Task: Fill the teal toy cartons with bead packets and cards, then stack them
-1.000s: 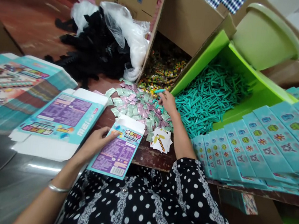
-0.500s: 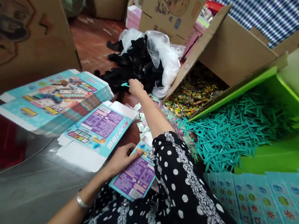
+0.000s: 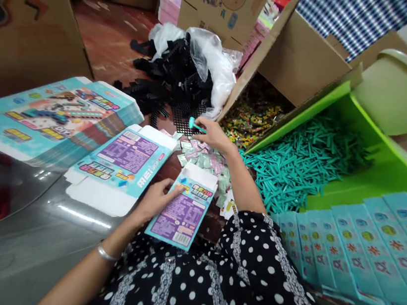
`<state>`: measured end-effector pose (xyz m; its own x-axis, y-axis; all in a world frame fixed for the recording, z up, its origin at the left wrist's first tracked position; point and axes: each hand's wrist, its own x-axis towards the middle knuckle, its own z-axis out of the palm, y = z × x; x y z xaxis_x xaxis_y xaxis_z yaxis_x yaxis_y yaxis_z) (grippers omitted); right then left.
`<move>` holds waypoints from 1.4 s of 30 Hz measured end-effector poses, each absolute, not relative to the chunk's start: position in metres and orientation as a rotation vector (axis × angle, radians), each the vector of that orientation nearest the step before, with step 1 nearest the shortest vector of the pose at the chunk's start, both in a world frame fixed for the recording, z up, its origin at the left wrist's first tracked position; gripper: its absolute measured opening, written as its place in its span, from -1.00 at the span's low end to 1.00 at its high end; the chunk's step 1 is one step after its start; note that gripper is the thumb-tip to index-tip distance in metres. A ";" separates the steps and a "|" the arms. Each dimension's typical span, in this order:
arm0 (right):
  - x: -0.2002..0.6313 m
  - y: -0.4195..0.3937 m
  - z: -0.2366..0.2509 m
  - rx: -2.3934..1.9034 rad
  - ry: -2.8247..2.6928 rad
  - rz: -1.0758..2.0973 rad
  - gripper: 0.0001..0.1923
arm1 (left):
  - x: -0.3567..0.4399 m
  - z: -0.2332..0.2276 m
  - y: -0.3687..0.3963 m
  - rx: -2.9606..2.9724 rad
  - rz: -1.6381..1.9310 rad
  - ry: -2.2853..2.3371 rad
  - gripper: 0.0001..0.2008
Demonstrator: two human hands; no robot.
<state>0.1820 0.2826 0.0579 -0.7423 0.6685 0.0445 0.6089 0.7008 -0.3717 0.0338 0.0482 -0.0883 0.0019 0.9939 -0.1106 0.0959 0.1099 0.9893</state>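
Note:
My left hand [image 3: 158,197] is closed on a small blue-and-purple cardboard box [image 3: 181,214], its white end flap standing up at the far end. Above the scattered packets, my right hand [image 3: 214,133] pinches a small teal plastic piece [image 3: 192,124], thin with a thicker head. Just past that hand lies a pile of black gridded plastic plates [image 3: 182,82]. Small pale green and pink packets [image 3: 207,162] lie below the right hand. To the right, many thin teal plastic pieces [image 3: 298,170] spill from a lime-green bin [image 3: 337,190].
Flat unfolded boxes [image 3: 54,113] are stacked on the left, with another box blank [image 3: 124,157] beside them. Filled-looking blue boxes [image 3: 360,243] stand in a row at right. A cardboard carton [image 3: 299,55] holds colourful small packets [image 3: 257,114]. White plastic bags [image 3: 215,64] cover the black pile.
My right hand has drawn back from the black pile toward me, still pinching the teal piece. My left hand keeps its hold on the box. The view has shifted to the right.

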 end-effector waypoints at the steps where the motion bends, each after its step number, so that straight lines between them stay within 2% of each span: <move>1: 0.203 0.265 0.065 -1.056 -2.711 0.508 -0.74 | 0.034 -0.088 0.047 1.164 1.107 1.307 -0.36; 5: 0.268 0.195 0.077 -1.209 -2.751 0.493 -0.74 | 0.034 -0.087 0.046 1.057 1.211 1.254 -0.31; 9: 0.292 0.150 0.077 -1.209 -2.856 0.484 -0.73 | 0.045 -0.086 0.045 1.064 1.249 1.198 -0.34; 14: 0.308 0.135 0.092 -0.903 -2.952 0.547 -0.80 | 0.059 -0.082 0.039 1.131 1.272 1.165 -0.40; 20: 0.303 0.126 0.096 -1.173 -2.864 0.127 -0.86 | 0.062 -0.075 0.032 1.141 1.272 1.150 -0.39; 22: 0.293 0.122 0.088 -1.119 -2.910 0.090 -0.88 | 0.063 -0.072 0.031 1.155 1.286 1.155 -0.38; 24: 0.287 0.120 0.080 -0.973 -2.969 0.191 -0.90 | 0.064 -0.070 0.030 1.167 1.289 1.157 -0.37; 28: 0.293 0.135 0.070 -0.739 -2.907 0.573 -0.76 | 0.062 -0.070 0.029 1.166 1.285 1.151 -0.37; 32: 0.310 0.174 0.064 -0.890 -2.731 0.692 -0.76 | 0.058 -0.079 0.032 1.140 1.277 1.172 -0.38; 34: 0.316 0.202 0.059 -1.158 -2.623 0.553 -0.72 | 0.056 -0.085 0.034 1.131 1.285 1.190 -0.40; 38: 0.318 0.262 0.043 -1.789 -2.485 0.010 -0.54 | 0.053 -0.097 0.038 1.093 1.296 1.229 -0.47; 42: 0.312 0.305 0.020 -1.844 -2.581 -0.052 -0.19 | 0.053 -0.101 0.038 1.066 1.266 1.212 -0.49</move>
<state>0.3125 0.3049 0.0204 -0.3241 0.9460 -0.0063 0.9450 0.3241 0.0446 0.0527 0.0383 -0.1006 -0.0670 0.9962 -0.0548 -0.0982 0.0481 0.9940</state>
